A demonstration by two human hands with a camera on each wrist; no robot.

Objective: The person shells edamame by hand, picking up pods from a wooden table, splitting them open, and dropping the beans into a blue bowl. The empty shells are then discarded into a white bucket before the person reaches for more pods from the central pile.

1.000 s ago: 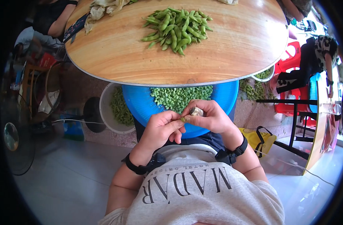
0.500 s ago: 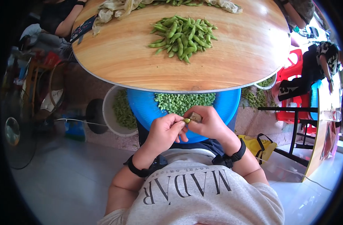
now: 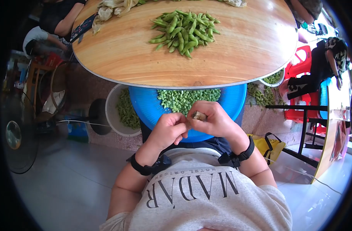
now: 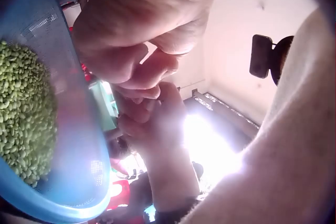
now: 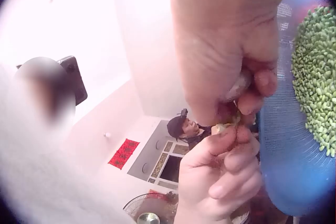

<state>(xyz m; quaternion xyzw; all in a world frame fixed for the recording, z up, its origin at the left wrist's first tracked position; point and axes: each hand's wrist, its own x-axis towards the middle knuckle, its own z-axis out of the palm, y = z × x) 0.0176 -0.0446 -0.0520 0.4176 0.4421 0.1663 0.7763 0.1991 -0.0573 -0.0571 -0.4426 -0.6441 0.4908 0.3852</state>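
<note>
My left hand (image 3: 168,130) and right hand (image 3: 214,121) meet fingertip to fingertip over the near side of a blue basket (image 3: 141,103). Between them, a small edamame pod (image 5: 226,128) is pinched by both hands, as the right wrist view shows; the fingers cover it in the head view. Against the right thumb sits a small grey-brown piece (image 3: 199,116), whose kind I cannot tell. Shelled green beans (image 3: 185,98) lie in the basket, beyond the hands. On the round wooden table (image 3: 126,61) rests a heap of whole edamame pods (image 3: 183,32).
A pale tub (image 3: 111,111) with green pods or husks stands left of the basket. Crumpled cloth (image 3: 114,9) lies at the table's far left. To the right are a white bowl (image 3: 279,81), a yellow bag (image 3: 266,148) and red stools (image 3: 301,63). Other people sit around.
The hands stay together over the basket with small finger movements. Half a second ago the yellow-green pod showed between the fingertips in the head view; now the fingers hide it. The head view shifts slightly.
</note>
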